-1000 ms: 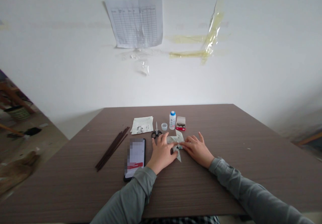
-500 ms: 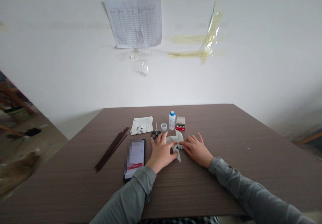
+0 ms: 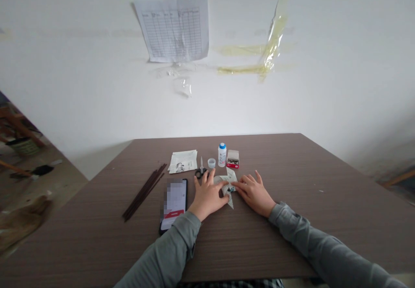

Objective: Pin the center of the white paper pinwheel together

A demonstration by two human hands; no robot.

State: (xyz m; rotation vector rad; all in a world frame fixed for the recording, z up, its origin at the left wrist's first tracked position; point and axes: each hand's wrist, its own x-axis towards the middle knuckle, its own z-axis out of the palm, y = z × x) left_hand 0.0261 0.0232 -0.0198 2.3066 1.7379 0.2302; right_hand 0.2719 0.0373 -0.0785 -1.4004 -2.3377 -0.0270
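A folded paper pinwheel [image 3: 230,174] in pale printed paper lies on the table between my hands, its pointed blades sticking out. My left hand [image 3: 209,195] has thumb and index finger closed on its left side, with the other fingers spread toward the scissors. From the right, the fingertips of my right hand [image 3: 254,194] press the paper near its centre, little finger raised. Part of the pinwheel is hidden under the fingers. Just beyond my left fingertips are black-handled scissors [image 3: 199,173], their blades pointing away.
Behind the pinwheel stand a small clear cup [image 3: 211,163], a white bottle [image 3: 221,156] with a blue cap, and an open red box [image 3: 232,160] of small metal pieces. Leftward lie printed paper sheets [image 3: 183,161], dark thin sticks [image 3: 142,195] and a phone [image 3: 174,204]. A wall [image 3: 207,111] borders the table.
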